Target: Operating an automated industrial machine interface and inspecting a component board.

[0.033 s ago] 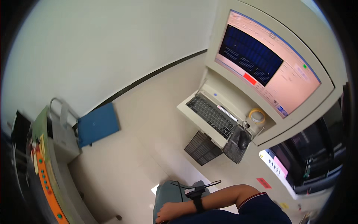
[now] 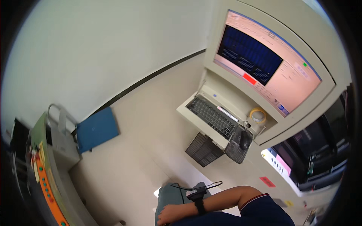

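My right arm reaches in from the lower right across my lap. My right hand [image 2: 172, 214] rests over my grey-green trouser leg [image 2: 166, 194], its fingers curled. A bit of something dark shows below the fingers at the lower edge; I cannot make out what it is. On the right wrist sits a black strap [image 2: 200, 206] with a small black box [image 2: 196, 193] and a thin black cable. My left hand is out of view.
A beige cabinet with a lit screen [image 2: 264, 64] stands at the right. Its shelf holds a keyboard [image 2: 211, 116], a pen, a yellow tape roll [image 2: 258, 115] and a mouse [image 2: 246, 141]. A dark bin [image 2: 204, 150] stands below. At left are a blue panel [image 2: 97, 130] and a machine with an orange button strip [image 2: 46, 188].
The whole view has shifted slightly, with the cabinet and screen a little further left. My right hand keeps its place and its curled shape.
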